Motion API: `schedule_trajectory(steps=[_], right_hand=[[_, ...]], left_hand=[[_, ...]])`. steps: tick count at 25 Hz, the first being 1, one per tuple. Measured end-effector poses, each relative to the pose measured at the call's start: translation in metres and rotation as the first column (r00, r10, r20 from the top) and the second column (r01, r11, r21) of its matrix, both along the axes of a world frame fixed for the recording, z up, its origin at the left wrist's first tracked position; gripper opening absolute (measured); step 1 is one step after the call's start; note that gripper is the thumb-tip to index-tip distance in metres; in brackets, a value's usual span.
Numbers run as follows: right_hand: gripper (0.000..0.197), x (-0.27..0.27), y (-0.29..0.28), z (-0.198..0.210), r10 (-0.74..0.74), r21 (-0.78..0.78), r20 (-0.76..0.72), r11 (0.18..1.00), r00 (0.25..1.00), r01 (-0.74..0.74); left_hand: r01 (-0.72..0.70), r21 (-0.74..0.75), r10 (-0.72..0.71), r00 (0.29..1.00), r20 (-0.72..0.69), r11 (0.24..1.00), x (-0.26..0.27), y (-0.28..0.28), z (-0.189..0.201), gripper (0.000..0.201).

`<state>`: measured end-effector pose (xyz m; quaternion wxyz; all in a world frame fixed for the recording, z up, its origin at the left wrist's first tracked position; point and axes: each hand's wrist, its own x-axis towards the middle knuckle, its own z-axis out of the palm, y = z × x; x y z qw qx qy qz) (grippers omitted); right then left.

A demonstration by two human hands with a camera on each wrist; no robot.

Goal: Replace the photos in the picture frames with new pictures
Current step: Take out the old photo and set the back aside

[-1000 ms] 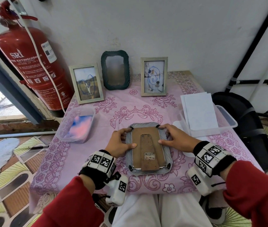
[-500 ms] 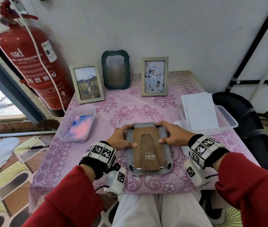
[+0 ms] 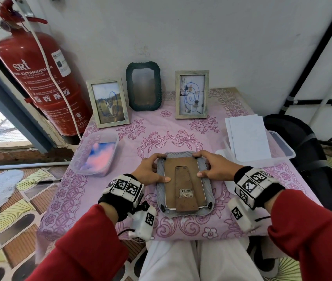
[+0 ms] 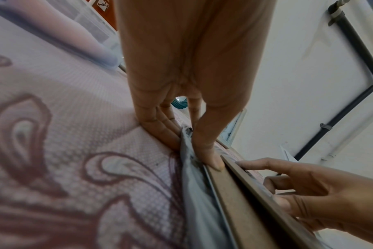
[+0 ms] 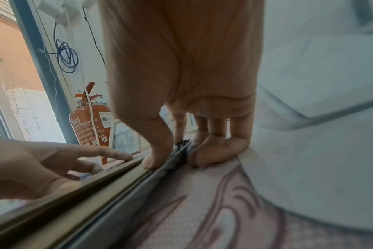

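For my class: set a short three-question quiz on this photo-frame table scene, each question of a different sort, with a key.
1. True or false: the grey frame lies face down on the pink cloth.
2. How many frames stand upright against the wall?
3. The white sheets rest on: A) a clear tub, B) the floor, C) the fire extinguisher.

Key
1. True; its brown backing board faces up, with the left hand and right hand holding its top corners.
2. Three.
3. A.
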<state>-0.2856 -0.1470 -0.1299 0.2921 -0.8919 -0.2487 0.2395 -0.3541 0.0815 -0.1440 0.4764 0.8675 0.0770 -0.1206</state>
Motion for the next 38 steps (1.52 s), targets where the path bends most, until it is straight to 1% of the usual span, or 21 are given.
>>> schedule_trajectory(steps=[6, 8, 10, 12, 14, 15, 16, 17, 18, 19, 20, 21, 23, 26, 29, 31, 34, 38], right_hand=[[0.065, -0.001, -0.001, -0.002, 0.008, -0.001, 0.032, 1.0, 0.999, -0.008], [0.067, -0.004, -0.001, -0.003, -0.01, 0.005, 0.054, 1.0, 0.999, 0.01], [0.07, -0.01, -0.004, -0.003, -0.049, 0.021, 0.07, 0.999, 0.996, 0.048], [0.068, -0.019, -0.007, -0.002, -0.122, 0.042, 0.086, 0.992, 0.989, 0.118], [0.058, -0.029, -0.011, 0.001, -0.183, 0.068, 0.094, 0.982, 0.979, 0.177], [0.051, -0.035, -0.013, 0.003, -0.195, 0.075, 0.103, 0.979, 0.975, 0.187], [0.043, -0.042, -0.016, 0.006, -0.193, 0.082, 0.122, 0.98, 0.974, 0.183], [0.032, -0.051, -0.019, 0.008, -0.187, 0.087, 0.144, 0.98, 0.972, 0.176], [0.022, -0.06, -0.022, 0.01, -0.181, 0.085, 0.162, 0.982, 0.97, 0.169], [0.013, -0.07, -0.025, 0.011, -0.172, 0.067, 0.176, 0.984, 0.969, 0.162], [0.009, -0.081, -0.027, 0.011, -0.158, 0.032, 0.192, 0.987, 0.969, 0.155], [0.008, -0.091, -0.028, 0.01, -0.146, -0.013, 0.214, 0.988, 0.966, 0.152], [0.015, -0.106, -0.029, 0.006, -0.141, -0.077, 0.263, 0.983, 0.954, 0.167], [0.02, -0.118, -0.03, -0.002, -0.198, -0.052, 0.319, 0.973, 0.927, 0.226], [0.02, -0.123, -0.029, -0.008, -0.283, 0.02, 0.332, 0.956, 0.9, 0.293], [0.017, -0.124, -0.028, -0.011, -0.335, 0.077, 0.314, 0.942, 0.888, 0.328], [0.01, -0.124, -0.028, -0.016, -0.413, 0.112, 0.27, 0.911, 0.87, 0.397], [0.008, -0.124, -0.028, -0.021, -0.46, 0.172, 0.209, 0.886, 0.863, 0.43]], left_hand=[[-0.003, -0.019, 0.003, 1.0, -0.007, 1.0, -0.003, -0.001, 0.001, 0.075], [-0.023, -0.003, 0.023, 1.0, -0.013, 1.0, -0.006, -0.003, 0.001, 0.075], [-0.047, -0.013, 0.047, 0.999, 0.019, 0.999, -0.013, -0.007, 0.003, 0.074], [-0.073, -0.138, 0.078, 0.996, 0.034, 0.988, -0.026, -0.011, 0.007, 0.071], [-0.081, -0.28, 0.089, 0.996, 0.018, 0.957, -0.042, -0.014, 0.013, 0.066], [-0.085, -0.279, 0.094, 0.995, 0.019, 0.956, -0.05, -0.015, 0.014, 0.062], [-0.099, -0.2, 0.109, 0.993, 0.038, 0.975, -0.059, -0.016, 0.014, 0.058], [-0.122, -0.073, 0.128, 0.989, 0.077, 0.99, -0.069, -0.017, 0.012, 0.052], [-0.146, 0.053, 0.138, 0.981, 0.133, 0.988, -0.08, -0.02, 0.01, 0.046], [-0.167, 0.151, 0.136, 0.971, 0.197, 0.974, -0.089, -0.023, 0.009, 0.04], [-0.185, 0.219, 0.126, 0.958, 0.259, 0.958, -0.098, -0.026, 0.008, 0.035], [-0.203, 0.27, 0.115, 0.944, 0.311, 0.941, -0.105, -0.03, 0.006, 0.031], [-0.243, 0.339, 0.112, 0.925, 0.364, 0.909, -0.114, -0.036, 0.003, 0.026], [-0.3, 0.369, 0.158, 0.916, 0.369, 0.879, -0.12, -0.045, -0.001, 0.023], [-0.36, 0.333, 0.228, 0.898, 0.375, 0.871, -0.124, -0.052, -0.004, 0.02], [-0.391, 0.306, 0.264, 0.885, 0.383, 0.868, -0.125, -0.055, -0.006, 0.018], [-0.401, 0.262, 0.281, 0.874, 0.396, 0.878, -0.126, -0.058, -0.009, 0.015], [-0.41, 0.169, 0.316, 0.858, 0.406, 0.896, -0.127, -0.057, -0.014, 0.015]])
